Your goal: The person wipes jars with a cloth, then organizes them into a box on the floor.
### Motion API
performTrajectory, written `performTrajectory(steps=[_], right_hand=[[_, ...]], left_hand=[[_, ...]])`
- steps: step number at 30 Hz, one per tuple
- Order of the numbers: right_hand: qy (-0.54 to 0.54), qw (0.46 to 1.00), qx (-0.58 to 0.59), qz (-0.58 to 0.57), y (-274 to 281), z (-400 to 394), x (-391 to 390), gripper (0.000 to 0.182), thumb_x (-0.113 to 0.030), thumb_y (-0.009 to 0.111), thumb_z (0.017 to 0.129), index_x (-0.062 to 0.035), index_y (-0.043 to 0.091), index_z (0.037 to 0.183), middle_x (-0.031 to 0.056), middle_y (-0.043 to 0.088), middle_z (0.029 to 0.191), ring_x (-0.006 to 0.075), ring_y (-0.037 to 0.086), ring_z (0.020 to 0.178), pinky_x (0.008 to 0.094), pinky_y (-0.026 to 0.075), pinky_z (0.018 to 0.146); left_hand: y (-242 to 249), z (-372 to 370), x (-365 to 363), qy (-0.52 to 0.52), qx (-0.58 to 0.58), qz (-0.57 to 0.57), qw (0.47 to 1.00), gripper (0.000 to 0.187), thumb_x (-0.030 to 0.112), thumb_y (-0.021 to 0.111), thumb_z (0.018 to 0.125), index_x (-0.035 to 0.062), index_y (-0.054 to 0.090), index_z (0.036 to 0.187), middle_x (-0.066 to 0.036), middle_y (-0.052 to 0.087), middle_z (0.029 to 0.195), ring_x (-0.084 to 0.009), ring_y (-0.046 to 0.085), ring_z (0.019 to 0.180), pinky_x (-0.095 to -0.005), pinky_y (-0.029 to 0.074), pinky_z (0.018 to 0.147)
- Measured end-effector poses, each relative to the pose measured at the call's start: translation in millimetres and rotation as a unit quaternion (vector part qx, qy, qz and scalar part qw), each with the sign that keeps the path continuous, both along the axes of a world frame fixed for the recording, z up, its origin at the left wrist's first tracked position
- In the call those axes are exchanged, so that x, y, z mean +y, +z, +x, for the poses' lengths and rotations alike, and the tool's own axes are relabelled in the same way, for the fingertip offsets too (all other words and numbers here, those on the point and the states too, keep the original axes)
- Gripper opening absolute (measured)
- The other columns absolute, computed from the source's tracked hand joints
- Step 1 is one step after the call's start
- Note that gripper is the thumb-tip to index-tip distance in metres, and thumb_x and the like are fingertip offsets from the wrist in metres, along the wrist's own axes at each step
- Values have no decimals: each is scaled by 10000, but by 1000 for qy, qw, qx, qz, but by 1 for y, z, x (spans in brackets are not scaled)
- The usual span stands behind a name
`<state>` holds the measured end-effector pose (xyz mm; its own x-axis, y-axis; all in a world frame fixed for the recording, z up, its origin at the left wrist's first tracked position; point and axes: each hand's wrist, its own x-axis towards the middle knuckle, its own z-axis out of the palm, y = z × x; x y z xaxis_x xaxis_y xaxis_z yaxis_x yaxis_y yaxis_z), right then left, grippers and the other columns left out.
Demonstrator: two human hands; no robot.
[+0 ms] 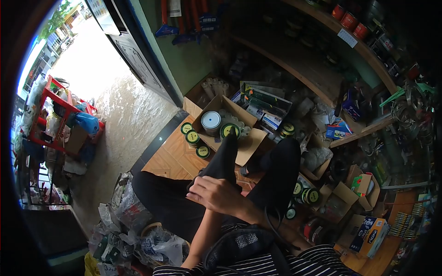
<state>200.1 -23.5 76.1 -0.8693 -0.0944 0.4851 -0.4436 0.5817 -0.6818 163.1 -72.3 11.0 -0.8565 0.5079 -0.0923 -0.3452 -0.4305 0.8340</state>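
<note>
My right hand [214, 194] lies across my left forearm [205, 239], its fingers curled against dark cloth in front of my body. My left hand is mostly hidden underneath it, and what either hand holds I cannot tell. Beyond them, a long black cloth-covered shape [224, 158] slants up to a yellow-green lidded can [229, 130], its tip overlapping the lid. That can and a larger pale-lidded can [211, 121] stand in an open cardboard box [241, 110]. Three similar yellow-lidded cans [192, 137] rest on the tiled floor left of the box.
Clear plastic bags [133, 207] pile up at my left. More cans [311, 196] and cardboard boxes [338, 202] crowd my right. Wooden shelves [313, 83] hold goods at the back right. An open doorway [138, 60] leads outside, near a red rack [60, 110].
</note>
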Motion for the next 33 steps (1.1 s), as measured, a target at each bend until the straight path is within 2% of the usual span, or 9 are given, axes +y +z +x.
performTrajectory(steps=[8, 12, 14, 17, 21, 24, 26, 30, 33], right_hand=[[110, 990, 36, -84, -14, 13, -16, 143, -146, 754, 886, -62, 673, 968, 66, 627, 999, 250, 634, 960, 380, 522, 835], [-39, 995, 63, -62, -13, 17, 9, 161, -163, 750, 887, -69, 690, 1002, 58, 614, 1067, 254, 612, 1012, 397, 475, 885], [-111, 993, 18, -17, -5, 19, 25, 240, -166, 737, 895, -69, 678, 1107, 86, 609, 1120, 277, 607, 1060, 408, 472, 934], [-83, 996, -24, -1, -20, 27, 43, 325, -203, 726, 923, -80, 667, 1218, 109, 609, 1231, 305, 593, 1179, 419, 488, 999], [-79, 992, -67, -68, -27, 39, 72, 253, -219, 715, 952, -81, 707, 1163, 99, 613, 1275, 280, 605, 1220, 396, 497, 1027], [-179, 963, -103, -173, -39, 35, 134, 200, -186, 693, 962, -56, 701, 1115, 115, 627, 1222, 257, 623, 1173, 364, 505, 987], [-288, 949, -82, -99, -45, 26, 193, 177, -163, 672, 965, -39, 693, 1088, 120, 641, 1161, 253, 632, 1110, 355, 500, 962], [-419, 899, -83, -96, -60, 1, 324, 184, -163, 646, 973, -24, 679, 1088, 115, 664, 1094, 256, 638, 1052, 351, 490, 957], [-490, 870, -56, -3, -74, -23, 442, 237, -172, 631, 977, -15, 649, 1153, 143, 682, 1155, 269, 651, 1116, 368, 492, 970]], left_hand=[[18, -2, 2, 2, 108, -87, 990, 332, 159, 556, 942, -34, 640, 1199, -156, 676, 1158, -285, 669, 1053, -336, 527, 938], [27, -12, 10, 7, 156, -107, 982, 313, 131, 573, 928, -35, 646, 1184, -150, 678, 1149, -283, 672, 1042, -333, 525, 932], [30, -21, 19, 6, 176, -116, 978, 304, 117, 582, 921, -35, 649, 1176, -147, 678, 1144, -282, 673, 1036, -332, 524, 928], [35, -22, 23, 9, 190, -123, 974, 292, 96, 595, 911, -36, 654, 1165, -142, 680, 1137, -281, 674, 1028, -330, 522, 923], [49, -21, 34, 31, 220, -145, 964, 277, 67, 612, 898, -36, 660, 1150, -136, 681, 1128, -279, 676, 1016, -327, 520, 917], [51, -36, 50, 36, 277, -199, 939, 250, 49, 614, 894, -35, 660, 1125, -139, 678, 1101, -288, 674, 994, -333, 518, 895], [41, -50, 57, 38, 338, -282, 897, 210, 42, 601, 900, -32, 652, 1089, -152, 671, 1056, -308, 667, 961, -348, 516, 859], [13, -76, 75, 54, 432, -469, 769, 135, 27, 576, 911, -27, 637, 1017, -178, 656, 966, -349, 652, 894, -379, 512, 786], [12, -93, 95, 46, 434, -496, 751, 136, 10, 553, 896, -19, 633, 1001, -194, 654, 933, -378, 642, 875, -408, 507, 762]])
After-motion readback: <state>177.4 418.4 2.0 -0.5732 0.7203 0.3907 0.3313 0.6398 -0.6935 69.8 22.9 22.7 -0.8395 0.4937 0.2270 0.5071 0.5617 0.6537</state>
